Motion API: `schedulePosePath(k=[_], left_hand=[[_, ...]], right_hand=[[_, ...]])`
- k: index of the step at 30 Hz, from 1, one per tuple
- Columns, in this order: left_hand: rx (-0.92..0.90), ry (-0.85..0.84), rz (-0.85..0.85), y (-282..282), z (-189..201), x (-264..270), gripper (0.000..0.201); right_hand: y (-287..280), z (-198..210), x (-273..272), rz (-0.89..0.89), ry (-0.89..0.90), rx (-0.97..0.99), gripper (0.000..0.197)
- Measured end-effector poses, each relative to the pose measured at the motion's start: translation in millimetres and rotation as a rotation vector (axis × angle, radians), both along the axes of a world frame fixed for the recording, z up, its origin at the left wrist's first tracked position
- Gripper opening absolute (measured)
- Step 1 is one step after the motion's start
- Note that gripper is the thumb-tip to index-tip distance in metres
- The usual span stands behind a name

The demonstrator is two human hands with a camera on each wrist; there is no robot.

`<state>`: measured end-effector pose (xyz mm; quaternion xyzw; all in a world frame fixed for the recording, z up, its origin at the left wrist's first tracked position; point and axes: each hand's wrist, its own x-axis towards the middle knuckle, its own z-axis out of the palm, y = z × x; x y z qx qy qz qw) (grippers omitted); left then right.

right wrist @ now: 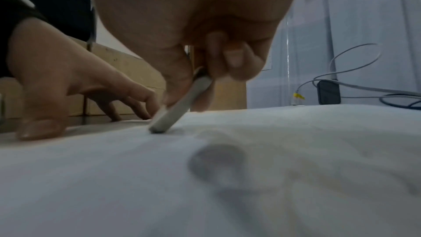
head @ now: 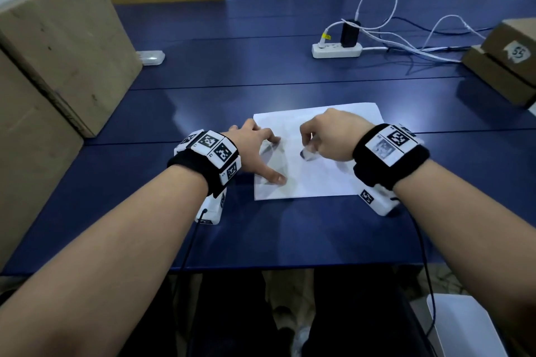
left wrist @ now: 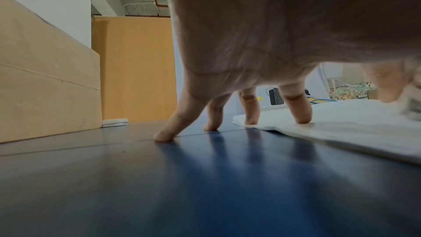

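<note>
Pinching a small white stick (right wrist: 180,107), the right hand (head: 333,135) sets its tip on the middle of the paper sheet (head: 324,180). The left hand (head: 251,142), fingers spread straight, presses the sheet's left edge onto the counter (head: 290,235).

**Head view:** from high above the near edge of the desk (head: 290,235), facing forward and down on the paper sheet (head: 324,180) at moderate range.

**Left wrist view:** from desk level just left of the sheet, facing forward under the left hand (left wrist: 273,33) toward the sheet's left edge, very near.

**Right wrist view:** low at the sheet's near right corner, facing across it under the right hand (right wrist: 193,15), whose white stick (right wrist: 180,104) stands close before the lens.

All three views share the sheet and the black charger (head: 349,33) beyond it.
</note>
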<state>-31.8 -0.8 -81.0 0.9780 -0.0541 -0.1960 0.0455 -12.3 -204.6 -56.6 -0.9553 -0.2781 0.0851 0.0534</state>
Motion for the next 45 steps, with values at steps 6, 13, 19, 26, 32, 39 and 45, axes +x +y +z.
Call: schedulePosePath(k=[6, 13, 19, 26, 32, 39, 45], left_hand=[[-0.002, 0.002, 0.005, -0.5, -0.6, -0.6, 0.106], [0.003, 0.006, 0.007, -0.5, -0.3, 0.2, 0.107], [-0.008, 0.003, 0.01, -0.4, -0.8, -0.2, 0.107], [-0.002, 0.004, 0.01, -1.8, 0.4, -1.2, 0.105], [-0.003, 0.008, 0.009, -1.7, 0.8, -1.3, 0.106], [-0.009, 0.0, 0.002, -2.4, 1.3, -2.1, 0.103], [-0.003, -0.012, -0.001, -0.7, -0.6, -2.1, 0.106]], right_hand=[[-0.7, 0.5, -10.2, 0.033, 0.181, -0.047, 0.004], [-5.5, 4.1, -11.4, 0.064, 0.248, -0.036, 0.011], [-5.5, 0.2, -3.3, -0.058, 0.007, 0.007, 0.003], [-3.6, -4.5, -3.9, -0.013, 0.136, -0.018, 0.005], [-10.5, 1.9, -4.2, 0.045, 0.208, -0.015, 0.007], [2.4, -3.5, 8.1, -0.087, -0.023, -0.007, 0.009], [7.1, -1.2, -3.5, 0.105, 0.23, -0.044, 0.011]])
